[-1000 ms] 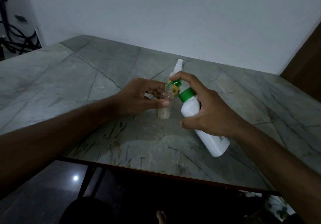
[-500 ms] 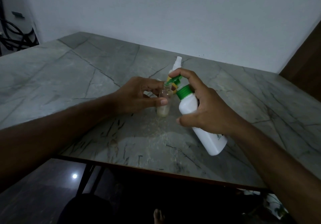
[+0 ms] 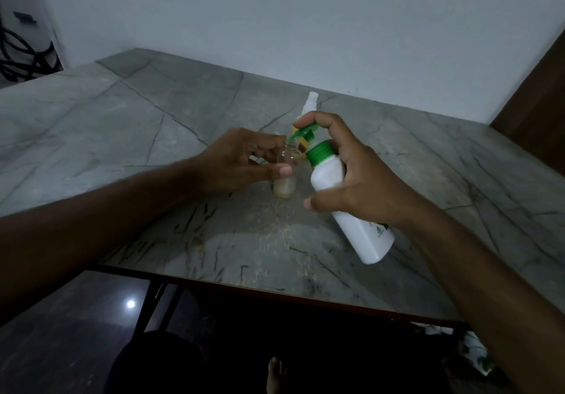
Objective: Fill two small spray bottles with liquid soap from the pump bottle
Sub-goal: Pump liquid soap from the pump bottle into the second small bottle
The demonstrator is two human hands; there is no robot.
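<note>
Hands still grip pump bottle [image 3: 345, 201] and spray bottle [image 3: 286, 176]; nothing has shifted.

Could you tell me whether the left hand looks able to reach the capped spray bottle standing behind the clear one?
Probably not directly: the left hand holds the clear bottle, and the pump nozzle blocks the capped spray bottle.

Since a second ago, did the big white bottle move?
No. The white pump bottle sits in the right hand, nozzle over the small clear bottle, same table crack nearby.

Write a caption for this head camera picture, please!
Left hand steadies a small clear bottle while right hand pumps soap from the white bottle.
</note>
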